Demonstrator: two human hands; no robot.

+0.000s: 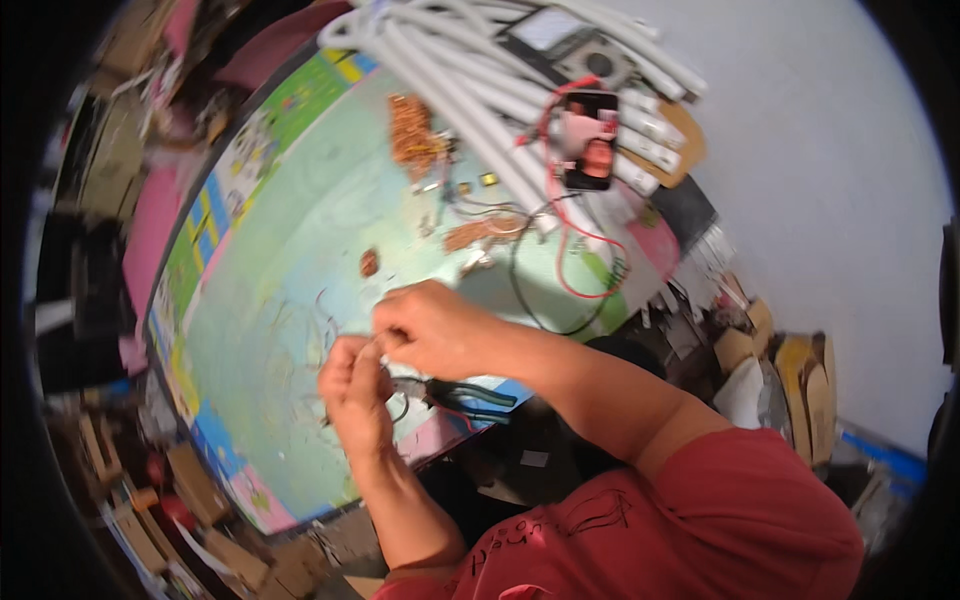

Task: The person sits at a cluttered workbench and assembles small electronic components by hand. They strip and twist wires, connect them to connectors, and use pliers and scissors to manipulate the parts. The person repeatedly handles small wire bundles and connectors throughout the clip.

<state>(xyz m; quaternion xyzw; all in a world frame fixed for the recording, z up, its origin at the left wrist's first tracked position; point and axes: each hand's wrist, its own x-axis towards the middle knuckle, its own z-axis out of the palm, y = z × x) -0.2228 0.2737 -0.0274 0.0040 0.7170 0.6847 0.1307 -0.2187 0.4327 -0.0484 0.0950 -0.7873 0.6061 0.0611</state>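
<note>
My left hand [357,392] and my right hand [432,322] meet over the near part of the table. The fingers of both are closed in a pinch, tip to tip. Whatever they hold between them is too small and blurred to name. Close beside my left hand, toward the table's near edge, lie pliers [468,397] with dark green handles. A thin dark wire [401,408] curves next to the pliers' jaws. Just beyond my hands sits a small copper-coloured coil [369,263].
Farther back lie a copper-coloured bundle [408,128], small loose parts [488,180] and copper strands [480,234]. White tubes [440,80], a multimeter [570,50] with red and black leads, and a phone [588,140] fill the far right. Cardboard boxes [805,390] stand off the table's right side.
</note>
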